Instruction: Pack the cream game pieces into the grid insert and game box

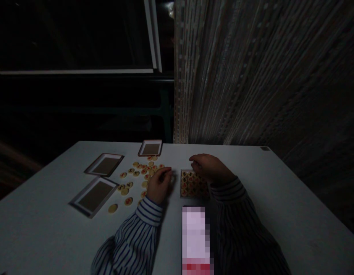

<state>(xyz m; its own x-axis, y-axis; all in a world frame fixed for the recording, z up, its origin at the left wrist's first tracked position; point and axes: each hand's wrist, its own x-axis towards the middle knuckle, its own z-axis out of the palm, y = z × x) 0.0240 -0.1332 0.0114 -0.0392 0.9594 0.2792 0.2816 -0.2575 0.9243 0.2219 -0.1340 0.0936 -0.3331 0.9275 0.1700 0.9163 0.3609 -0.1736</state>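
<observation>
Round wooden pieces (136, 173) with red or dark characters lie scattered over the left middle of the table. My left hand (159, 183) is at their right edge, its fingers bent together; whatever it may hold is too small to make out. A shallow box (191, 184) right of it is filled with rows of the same pieces. Over the box's upper right part hangs my right hand (209, 167), fingers curled and pointing left, their tips close together. It hides some of the pieces, and I cannot see what is between its fingers.
Two open shallow trays (92, 195) (104, 165) lie at the left, and a third (150, 148) near the back edge. A phone-like object (195, 236) with a blurred screen lies in front of the box. Behind the white table (265, 214) hangs a string curtain (222, 76).
</observation>
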